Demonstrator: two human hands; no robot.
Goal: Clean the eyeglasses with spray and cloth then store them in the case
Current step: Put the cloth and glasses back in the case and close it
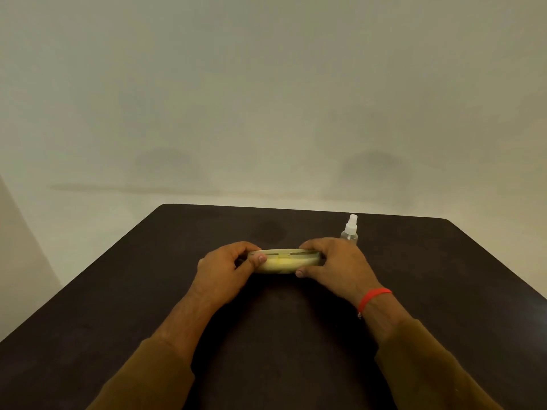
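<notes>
A pale yellow eyeglasses case lies on the dark table, held at both ends. My left hand grips its left end, thumb on the front edge. My right hand grips its right end, fingers over the top and thumb below. The lid looks almost closed, with only a thin gap along the front. No eyeglasses or cloth are visible. A small clear spray bottle with a white nozzle stands upright just behind my right hand.
The dark table ends at a far edge close to a plain pale wall. A red band circles my right wrist, and brown sleeves cover both forearms.
</notes>
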